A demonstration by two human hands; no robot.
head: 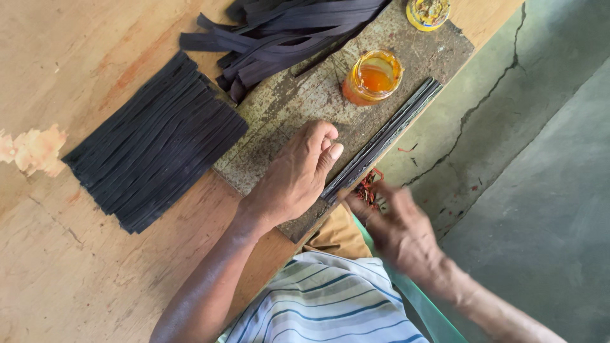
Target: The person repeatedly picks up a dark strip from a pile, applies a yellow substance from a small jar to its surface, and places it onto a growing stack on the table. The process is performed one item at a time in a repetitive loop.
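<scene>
My left hand (pixel 297 173) rests palm down on a worn grey work board (pixel 298 105), its fingertips pressing the near end of a row of thin black strips (pixel 384 136) laid along the board's edge. My right hand (pixel 397 222) is blurred just off the table's edge. Its fingers are at the near tip of those strips, beside a small tuft of red threads (pixel 367 187). Whether it pinches anything I cannot tell.
An open glass jar of orange liquid (pixel 373 77) stands on the board beyond the strips. A flat stack of black strips (pixel 155 143) lies on the wooden table at left, a loose pile (pixel 286 35) behind it. A yellow tin (pixel 427 13) sits at the top. Cracked concrete floor (pixel 534 159) lies to the right.
</scene>
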